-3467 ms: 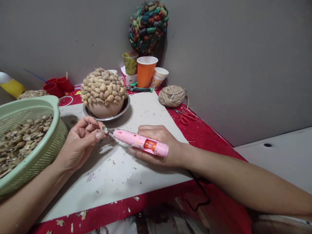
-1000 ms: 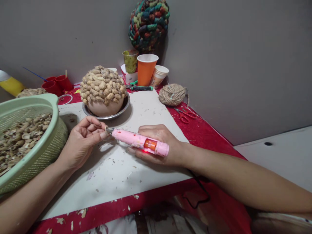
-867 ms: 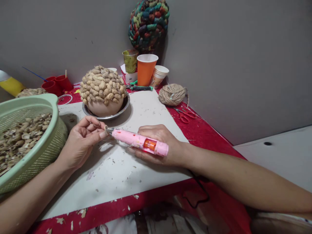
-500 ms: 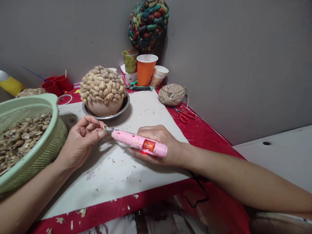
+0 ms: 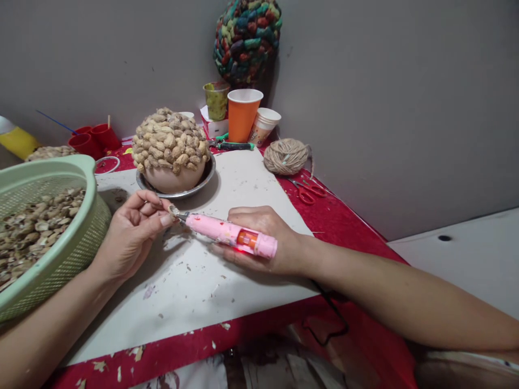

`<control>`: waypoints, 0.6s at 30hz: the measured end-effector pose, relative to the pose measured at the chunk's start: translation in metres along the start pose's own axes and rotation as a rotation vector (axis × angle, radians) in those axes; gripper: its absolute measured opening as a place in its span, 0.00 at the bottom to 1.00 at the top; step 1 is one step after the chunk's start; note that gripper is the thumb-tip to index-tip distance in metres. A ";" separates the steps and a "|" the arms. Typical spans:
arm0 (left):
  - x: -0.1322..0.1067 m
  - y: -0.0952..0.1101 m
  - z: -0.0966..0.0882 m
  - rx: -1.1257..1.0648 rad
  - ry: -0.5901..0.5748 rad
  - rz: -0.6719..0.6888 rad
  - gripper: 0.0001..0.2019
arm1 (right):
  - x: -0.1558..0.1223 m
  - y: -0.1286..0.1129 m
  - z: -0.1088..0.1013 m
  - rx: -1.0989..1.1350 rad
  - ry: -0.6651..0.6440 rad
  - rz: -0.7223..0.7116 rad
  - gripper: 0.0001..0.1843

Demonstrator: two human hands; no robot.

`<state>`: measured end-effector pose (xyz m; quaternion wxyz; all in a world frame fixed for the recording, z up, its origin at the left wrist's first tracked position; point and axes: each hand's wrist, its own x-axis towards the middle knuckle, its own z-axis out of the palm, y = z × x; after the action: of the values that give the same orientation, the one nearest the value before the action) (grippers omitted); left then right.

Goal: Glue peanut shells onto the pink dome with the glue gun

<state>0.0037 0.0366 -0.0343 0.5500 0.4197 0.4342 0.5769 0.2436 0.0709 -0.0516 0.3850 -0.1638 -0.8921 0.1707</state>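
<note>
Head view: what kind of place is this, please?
Probably a home craft table. A bowl covered with peanut shells, a ball of twine and red scissors are on it; the left hand holds a shell piece to the right hand's pink pen-shaped tool.

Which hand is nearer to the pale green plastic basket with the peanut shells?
Left. The left hand, pinching a small shell piece, is just beside the pale green plastic basket; the right hand lies farther right, gripping the pink pen-shaped tool.

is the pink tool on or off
Likely on: a red light glows by the orange window of the pink tool in the right hand. The left hand pinches a shell at its tip.
</note>
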 end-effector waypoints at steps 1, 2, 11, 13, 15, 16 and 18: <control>0.000 0.000 0.000 0.000 0.005 0.000 0.15 | 0.000 0.000 0.000 0.000 -0.006 0.005 0.17; 0.000 0.000 0.000 0.002 0.010 -0.002 0.15 | 0.000 0.000 0.000 -0.001 -0.011 0.008 0.17; 0.000 0.002 0.003 0.001 0.026 0.007 0.16 | -0.002 0.000 0.000 0.017 -0.045 0.072 0.19; 0.000 0.002 0.003 0.007 0.023 0.010 0.16 | -0.004 0.000 0.000 0.028 -0.043 0.095 0.20; 0.000 0.002 0.003 0.007 0.017 0.012 0.16 | -0.004 0.000 0.000 0.024 -0.044 0.113 0.20; 0.000 0.002 0.003 0.004 0.017 0.014 0.16 | -0.005 0.001 0.000 0.017 -0.046 0.116 0.20; 0.000 0.002 0.002 -0.006 0.019 0.011 0.16 | -0.005 0.001 0.000 0.010 -0.049 0.108 0.20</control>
<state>0.0053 0.0363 -0.0316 0.5437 0.4149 0.4357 0.5852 0.2467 0.0695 -0.0548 0.3543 -0.2057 -0.8901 0.1995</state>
